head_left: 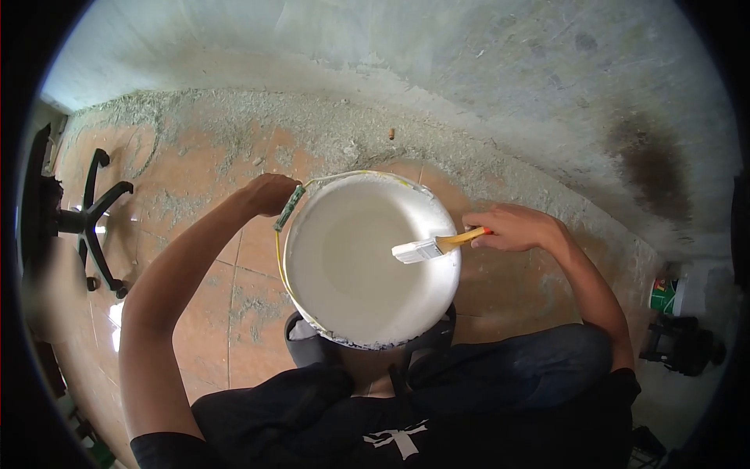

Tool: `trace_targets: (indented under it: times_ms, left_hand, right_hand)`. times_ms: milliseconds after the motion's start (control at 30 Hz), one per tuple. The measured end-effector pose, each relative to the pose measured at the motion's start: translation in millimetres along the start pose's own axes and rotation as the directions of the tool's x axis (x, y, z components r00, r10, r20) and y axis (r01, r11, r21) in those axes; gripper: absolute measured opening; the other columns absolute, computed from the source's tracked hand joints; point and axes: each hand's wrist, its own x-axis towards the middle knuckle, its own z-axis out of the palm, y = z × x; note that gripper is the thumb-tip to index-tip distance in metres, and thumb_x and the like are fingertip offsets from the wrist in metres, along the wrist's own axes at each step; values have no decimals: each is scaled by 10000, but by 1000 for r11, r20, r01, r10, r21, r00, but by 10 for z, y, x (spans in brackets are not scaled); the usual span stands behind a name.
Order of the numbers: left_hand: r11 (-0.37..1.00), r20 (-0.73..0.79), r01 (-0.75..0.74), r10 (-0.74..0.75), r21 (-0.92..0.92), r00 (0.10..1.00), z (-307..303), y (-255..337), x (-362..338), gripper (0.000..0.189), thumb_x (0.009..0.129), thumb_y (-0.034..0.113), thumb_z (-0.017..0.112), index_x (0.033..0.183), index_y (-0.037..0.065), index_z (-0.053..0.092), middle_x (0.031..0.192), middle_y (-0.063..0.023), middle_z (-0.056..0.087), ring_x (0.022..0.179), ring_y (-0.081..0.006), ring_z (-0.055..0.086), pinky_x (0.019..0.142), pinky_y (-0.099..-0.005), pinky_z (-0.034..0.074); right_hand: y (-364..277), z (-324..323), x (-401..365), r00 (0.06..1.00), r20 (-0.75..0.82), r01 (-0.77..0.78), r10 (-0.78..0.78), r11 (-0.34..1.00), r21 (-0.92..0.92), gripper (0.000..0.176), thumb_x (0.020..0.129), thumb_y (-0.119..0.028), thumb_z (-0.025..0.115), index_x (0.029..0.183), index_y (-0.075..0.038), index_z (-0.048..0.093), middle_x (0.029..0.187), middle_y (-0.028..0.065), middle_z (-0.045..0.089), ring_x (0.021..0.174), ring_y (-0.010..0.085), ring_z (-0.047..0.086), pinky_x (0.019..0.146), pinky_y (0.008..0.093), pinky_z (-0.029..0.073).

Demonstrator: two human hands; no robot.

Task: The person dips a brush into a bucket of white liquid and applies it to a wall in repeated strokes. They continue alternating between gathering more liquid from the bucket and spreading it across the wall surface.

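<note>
Left hand [269, 193] closed on the rim and wire handle of the white paint bucket [367, 262], at its 10 o'clock. Bucket sits mid-frame over the tiled floor [203, 180], full of white paint. Right hand [516, 228] at bucket's 3 o'clock, closed around the paintbrush [437, 246], bristles over the paint. Office chair base [98, 223] at 9 o'clock.

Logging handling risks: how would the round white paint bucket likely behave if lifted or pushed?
Probably heavy: the round white paint bucket holds a pool of white paint. It is open-topped, so a push may slosh it. The rim, gripped by the left hand, looks paint-smeared, perhaps slippery. The right hand holds a yellow-handled brush.
</note>
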Motion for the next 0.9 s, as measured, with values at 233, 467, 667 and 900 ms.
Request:
trace_targets:
  times_ms: [233,467,667,900]
  left_hand:
    - [997,83,63,-66,33,994,16,-3,-52,209,813,96,538,1019,89,571,915,-153,643,911,-329,612,774,-422,485]
    - [994,89,91,-96,66,991,-19,-172,60,230,810,86,542,1039,82,563,1005,-149,623,996,-303,584,841,-412,471]
    - [988,-177,130,-114,82,978,-957,-197,234,153,808,98,580,959,72,588,922,-116,635,962,-268,596,807,-399,474]
    - [966,-351,259,-237,16,906,-2184,-218,185,125,826,111,565,925,71,630,933,-117,661,870,-254,630,781,-382,485]
  right_hand:
    - [161,63,73,987,-116,77,-112,960,-271,152,846,-224,577,883,-79,552,675,134,585,662,325,578,598,436,410]
    - [222,170,58,949,-257,54,-180,900,-433,146,740,-142,625,841,-76,542,678,128,586,630,346,578,557,418,426]
    - [482,147,21,923,-352,23,-158,933,-359,173,623,-128,614,787,-78,589,570,128,570,607,341,594,554,438,445]
    - [802,179,272,814,-497,76,-301,903,-423,56,576,-92,578,629,-106,566,563,125,559,565,329,572,519,427,445]
